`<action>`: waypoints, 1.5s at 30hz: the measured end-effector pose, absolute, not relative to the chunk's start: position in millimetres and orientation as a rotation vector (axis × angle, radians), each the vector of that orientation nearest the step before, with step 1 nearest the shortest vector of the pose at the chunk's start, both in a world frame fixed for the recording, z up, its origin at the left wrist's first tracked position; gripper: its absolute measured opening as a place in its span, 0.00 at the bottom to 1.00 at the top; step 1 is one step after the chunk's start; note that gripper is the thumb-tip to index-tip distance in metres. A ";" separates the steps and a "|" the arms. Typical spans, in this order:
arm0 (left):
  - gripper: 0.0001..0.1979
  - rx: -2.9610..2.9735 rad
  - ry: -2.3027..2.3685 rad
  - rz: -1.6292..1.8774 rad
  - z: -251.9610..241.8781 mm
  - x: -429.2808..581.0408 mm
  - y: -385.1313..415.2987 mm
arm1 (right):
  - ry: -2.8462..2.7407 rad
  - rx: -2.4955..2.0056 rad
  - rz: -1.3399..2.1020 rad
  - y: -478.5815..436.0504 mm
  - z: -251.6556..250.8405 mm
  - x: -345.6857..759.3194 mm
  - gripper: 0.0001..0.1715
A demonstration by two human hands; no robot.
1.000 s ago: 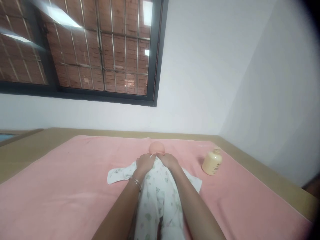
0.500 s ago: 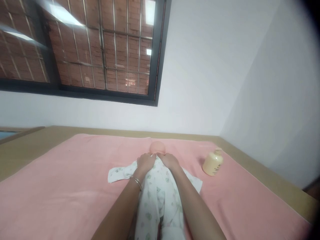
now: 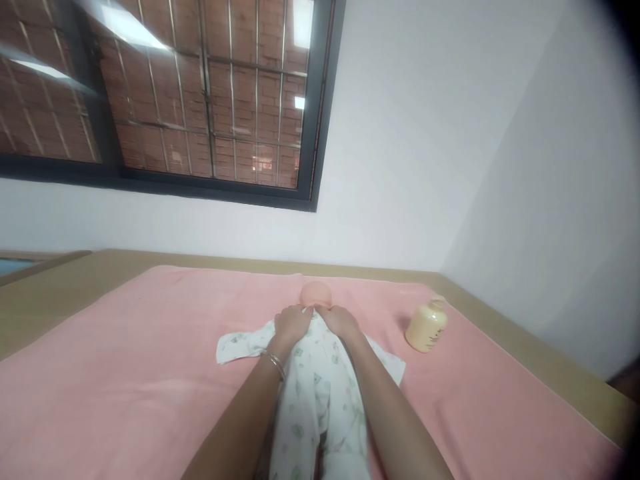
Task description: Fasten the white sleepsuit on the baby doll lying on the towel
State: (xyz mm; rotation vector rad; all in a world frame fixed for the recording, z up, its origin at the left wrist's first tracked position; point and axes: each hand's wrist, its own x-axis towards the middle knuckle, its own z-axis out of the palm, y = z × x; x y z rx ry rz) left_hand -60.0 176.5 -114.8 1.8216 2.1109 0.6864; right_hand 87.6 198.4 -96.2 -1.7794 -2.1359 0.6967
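A baby doll point(image 3: 316, 293) lies face up or down, I cannot tell which, with its smooth pink head pointing away from me. It is dressed in a white baby outfit point(image 3: 327, 373) with a small green print; one sleeve stretches out to the left, the other to the right. At the left of the collar, my left hand point(image 3: 294, 323) is closed on the cloth, a silver bangle on its wrist. My right hand point(image 3: 341, 321) grips the opposite side of the collar, close under the head. Most of the fingertips are hidden in the fabric.
A pink blanket point(image 3: 150, 347) covers the wooden-edged surface point(image 3: 540, 360). To the right of the doll stands a cream pump bottle point(image 3: 425, 328). Behind are a white wall point(image 3: 400, 133) and a barred window point(image 3: 210, 100).
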 end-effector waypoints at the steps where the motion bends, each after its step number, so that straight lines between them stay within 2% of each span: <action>1: 0.27 1.817 2.115 0.678 -114.3 -59.8 176.1 | -2.132 -1.781 0.696 198.6 -96.5 87.5 0.40; 45: 0.27 1.803 2.128 0.651 -117.3 -59.3 177.3 | -2.062 -1.771 0.690 208.0 -109.6 89.6 0.41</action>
